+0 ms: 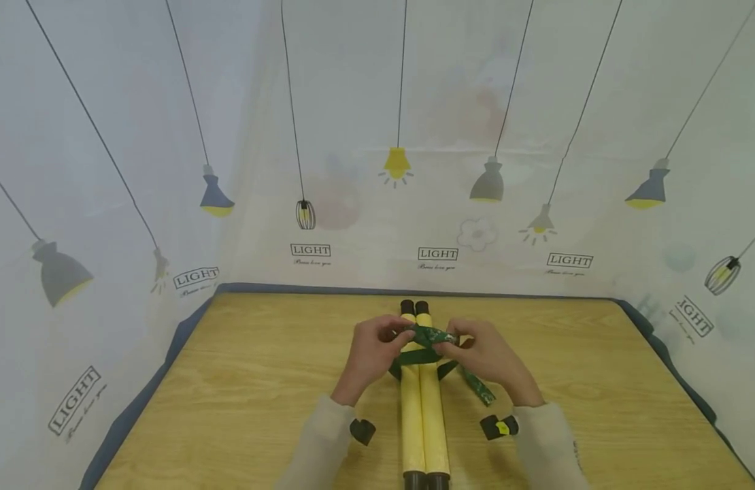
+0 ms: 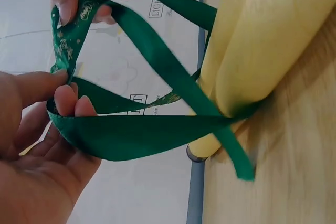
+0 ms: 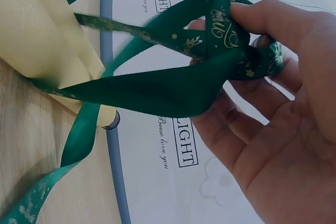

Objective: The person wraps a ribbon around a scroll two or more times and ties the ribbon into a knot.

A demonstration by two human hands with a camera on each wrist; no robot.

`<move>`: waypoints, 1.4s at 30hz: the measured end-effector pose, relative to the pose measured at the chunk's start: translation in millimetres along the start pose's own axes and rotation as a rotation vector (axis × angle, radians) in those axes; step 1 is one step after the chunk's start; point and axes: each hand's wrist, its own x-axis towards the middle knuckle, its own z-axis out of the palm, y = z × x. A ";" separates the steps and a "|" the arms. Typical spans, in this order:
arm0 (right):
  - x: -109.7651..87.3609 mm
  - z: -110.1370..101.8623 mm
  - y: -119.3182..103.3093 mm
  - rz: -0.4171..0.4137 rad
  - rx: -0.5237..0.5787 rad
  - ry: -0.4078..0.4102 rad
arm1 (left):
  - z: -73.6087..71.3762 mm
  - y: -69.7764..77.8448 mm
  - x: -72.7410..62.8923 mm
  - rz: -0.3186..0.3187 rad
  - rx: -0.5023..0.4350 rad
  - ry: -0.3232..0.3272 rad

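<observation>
Two pale yellow tubes (image 1: 412,415) with dark end caps lie side by side on the wooden table. A green ribbon (image 1: 419,356) with gold print on one face passes around them and rises in loops above. My left hand (image 1: 377,347) pinches the ribbon between thumb and fingers, at the left of the tubes. On the other side my right hand (image 1: 484,350) pinches another part, with ribbon crossing its fingers in the right wrist view. One loose ribbon tail (image 1: 478,389) hangs down right of the tubes. How the loops cross between the hands is partly hidden by fingers.
The wooden table (image 1: 261,381) extends around the tubes. A white curtain (image 1: 365,102) printed with lamps stands behind and at both sides, with a blue edge (image 1: 328,290) along the table. Dark wrist straps (image 1: 362,431) show near both sleeves.
</observation>
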 end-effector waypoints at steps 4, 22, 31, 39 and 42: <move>-0.1 -0.7 0.7 -0.017 -0.015 0.011 | -5.3 -0.9 0.9 0.068 0.162 -0.098; 1.2 -1.5 8.0 -0.040 -0.073 0.006 | -20.1 0.1 1.2 -0.128 -0.085 -0.436; -3.4 -10.9 14.0 0.071 0.031 -0.097 | -27.5 7.1 -1.7 -0.006 0.157 -0.345; -8.9 -23.8 20.8 0.049 0.187 -0.197 | -39.3 6.7 -0.4 -0.036 0.226 -0.172; -10.4 -27.3 22.9 0.023 0.257 -0.208 | -46.8 7.4 -0.7 -0.084 0.194 -0.109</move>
